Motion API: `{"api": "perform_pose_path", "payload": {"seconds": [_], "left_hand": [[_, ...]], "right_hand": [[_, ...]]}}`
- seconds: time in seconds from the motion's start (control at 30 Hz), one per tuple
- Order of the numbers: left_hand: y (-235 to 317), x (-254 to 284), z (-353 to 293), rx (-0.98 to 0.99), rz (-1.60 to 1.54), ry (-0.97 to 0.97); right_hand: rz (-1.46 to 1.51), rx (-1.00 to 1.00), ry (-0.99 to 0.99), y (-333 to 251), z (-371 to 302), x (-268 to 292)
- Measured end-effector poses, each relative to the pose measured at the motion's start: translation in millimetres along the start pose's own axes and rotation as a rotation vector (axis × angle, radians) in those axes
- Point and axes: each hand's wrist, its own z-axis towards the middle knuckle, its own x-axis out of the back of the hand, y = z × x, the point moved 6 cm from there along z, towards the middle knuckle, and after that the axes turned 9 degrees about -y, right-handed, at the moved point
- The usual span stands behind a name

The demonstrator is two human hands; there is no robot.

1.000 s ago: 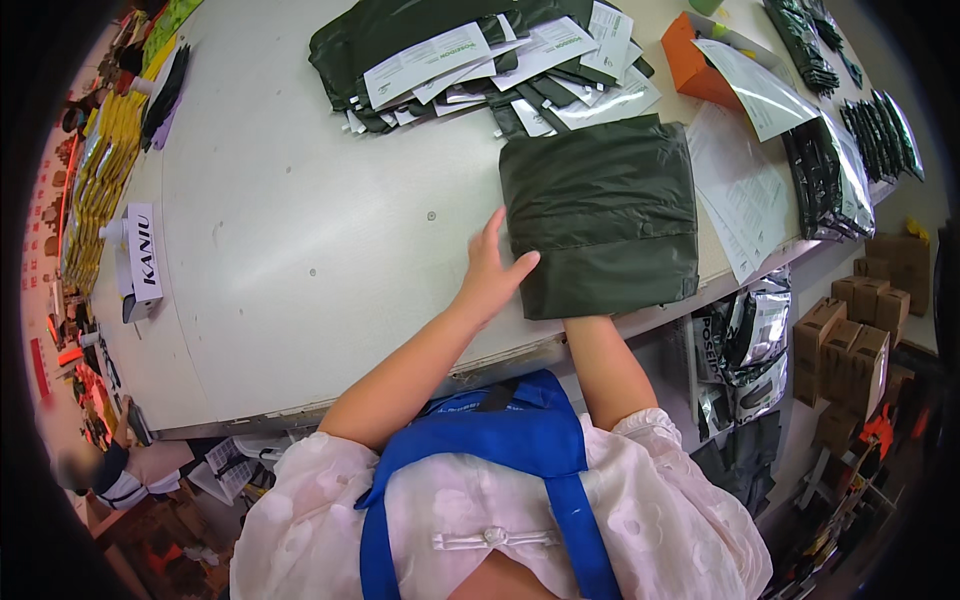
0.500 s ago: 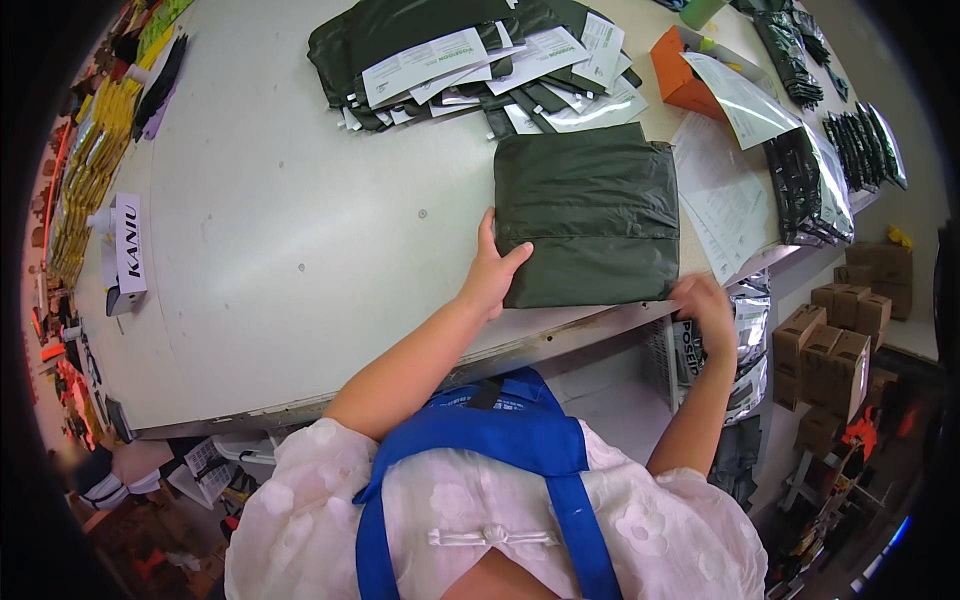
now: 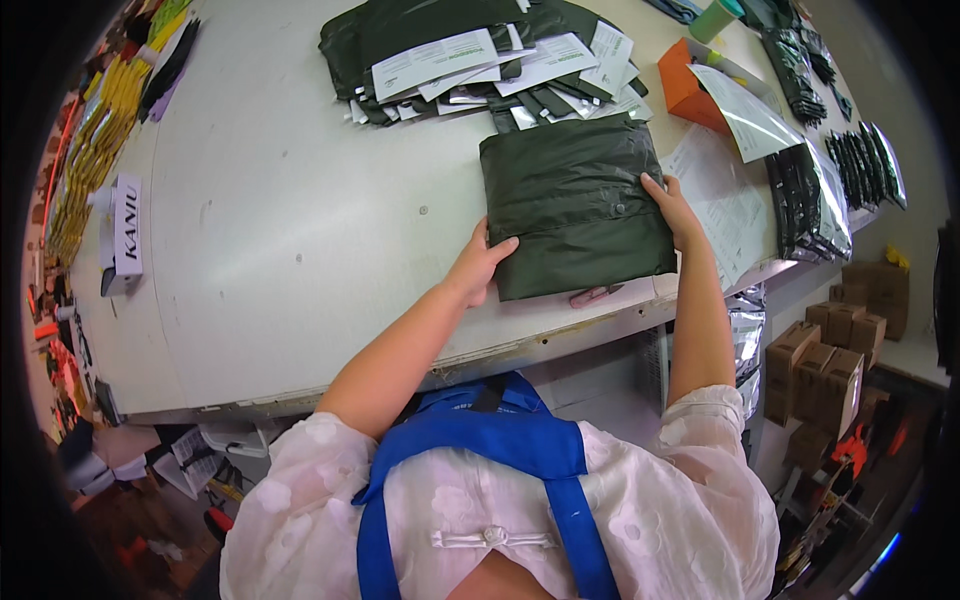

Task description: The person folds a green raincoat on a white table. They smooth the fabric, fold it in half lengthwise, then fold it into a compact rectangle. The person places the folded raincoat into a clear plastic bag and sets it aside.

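Right hand (image 3: 680,212) has shifted from the near right corner up along the right edge of the dark green, flat, square plastic package (image 3: 575,210); the package has turned slightly, its near edge now rising toward the right.

Left to right:
- Far left: stack of shiny yellow packets (image 3: 98,160); nearer, a small white box with dark lettering (image 3: 127,235), standing on the broad white surface (image 3: 300,190).
- Left hand (image 3: 478,265): fingers closed on the package's left edge, thumb on top, the others partly hidden, seemingly beneath.
- Package: before the person, near the edge of the surface; a seam crosses its face. Cannot tell whether it lies flat or is slightly raised. A small pinkish object (image 3: 596,297) shows just at its near edge.
- Beyond it: heap of dark green packages with white labels (image 3: 430,65).
- Right hand: fingers closed on the right edge, thumb on top; underside hidden.
- Right: open orange cardboard box (image 3: 685,90), white printed sheets (image 3: 725,190), black-and-silver glossy packets (image 3: 805,205).

Judged step: two-sided hold, package being squared or turned.
Judged need for the next move: even grip on both edges, since the soft plastic would probably sag or crease if one side were let go.
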Motion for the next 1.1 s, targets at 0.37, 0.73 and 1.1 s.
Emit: {"api": "perform_pose_path", "payload": {"seconds": [0.37,0.73,1.1], "left_hand": [[24,-17,-50,-0.143,-0.772,-0.419],[-34,75,-148,-0.188,-0.340,-0.020],[-43,96,-169,-0.218,-0.667,0.153]], "right_hand": [[0.631,-0.066,-0.275,-35,-99,-95],[-0.294,-0.115,-0.709,46,-160,-223],[-0.355,0.023,-0.710,-57,-59,-236]]}}
